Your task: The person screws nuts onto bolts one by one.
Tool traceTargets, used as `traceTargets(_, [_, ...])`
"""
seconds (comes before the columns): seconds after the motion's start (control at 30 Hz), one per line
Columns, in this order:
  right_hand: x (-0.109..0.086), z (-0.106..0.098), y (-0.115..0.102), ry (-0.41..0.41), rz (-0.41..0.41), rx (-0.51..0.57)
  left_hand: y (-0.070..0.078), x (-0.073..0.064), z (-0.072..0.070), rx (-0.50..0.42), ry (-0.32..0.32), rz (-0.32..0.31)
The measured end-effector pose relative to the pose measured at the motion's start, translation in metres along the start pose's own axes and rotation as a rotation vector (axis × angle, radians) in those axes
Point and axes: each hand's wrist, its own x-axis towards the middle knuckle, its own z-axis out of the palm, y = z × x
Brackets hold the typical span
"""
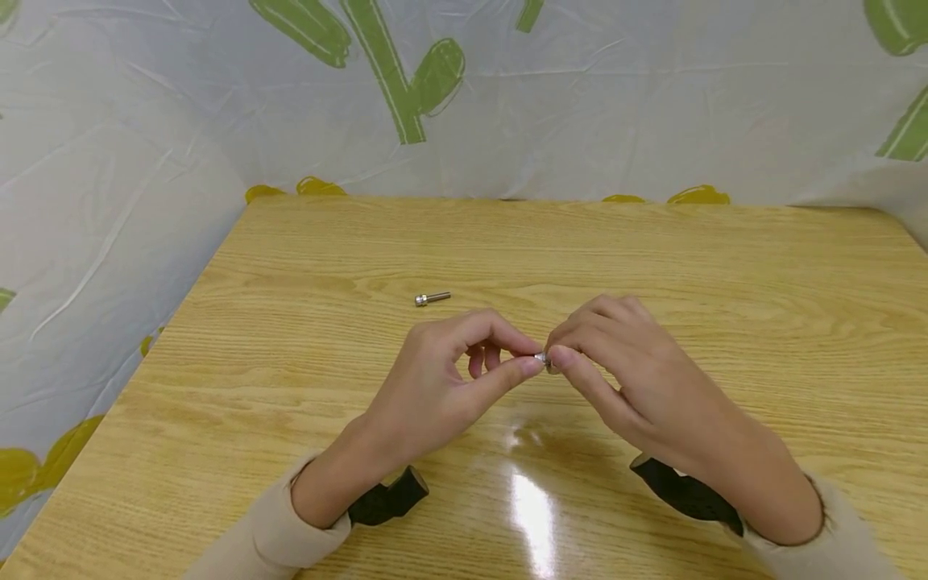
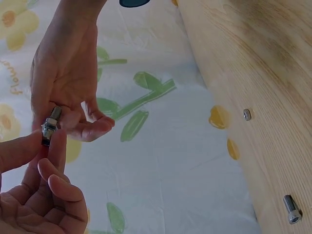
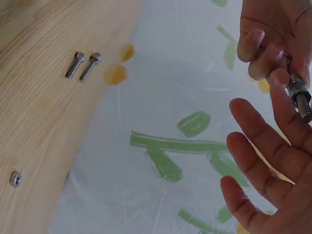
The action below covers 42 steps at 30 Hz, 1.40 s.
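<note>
While left hand (image 1: 435,387) pinches bolt (image 2: 50,123), ridged silvery threads (image 3: 303,106) show | right hand (image 1: 648,379): cannot tell grip

I record the silver-grey metal bolt with a threaded shank (image 2: 51,125) in my grip; the loose silver cylindrical-headed bolt (image 1: 432,299) matches its colour. My long fabric sleeves (image 1: 290,519) are plain beige. I note the flat wooden tabletop (image 1: 290,370) as yellow-tan with darker wavy grain. The smooth grey-white sheet (image 1: 652,105) carries green leafy stems (image 1: 387,76) and yellow, orange-centred flowers (image 2: 12,20).
</note>
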Motion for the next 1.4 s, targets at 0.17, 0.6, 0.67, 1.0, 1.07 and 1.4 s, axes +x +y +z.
traceTargets(0.17, [-0.005, 0.001, 0.004, -0.011, 0.049, -0.028, 0.024, 0.005, -0.009, -0.004, -0.016, -0.074])
traceTargets(0.6, [-0.009, 0.012, 0.018, 0.074, -0.054, -0.019, 0.022, 0.006, -0.013, -0.003, -0.008, -0.091])
traceTargets(0.67, [-0.008, 0.012, 0.016, 0.082, -0.05, -0.025, 0.022, 0.007, -0.014, -0.001, -0.009, -0.097])
traceTargets(1.0, [-0.006, 0.009, 0.009, 0.069, -0.005, -0.024, 0.022, 0.006, -0.014, -0.004, -0.009, -0.094])
traceTargets(1.07, [-0.003, 0.008, 0.006, 0.061, -0.003, -0.021, 0.023, 0.007, -0.014, -0.006, -0.01, -0.097])
traceTargets(1.4, [0.0, 0.005, 0.0, 0.036, 0.018, -0.032, 0.025, 0.006, -0.012, -0.017, -0.02, -0.099])
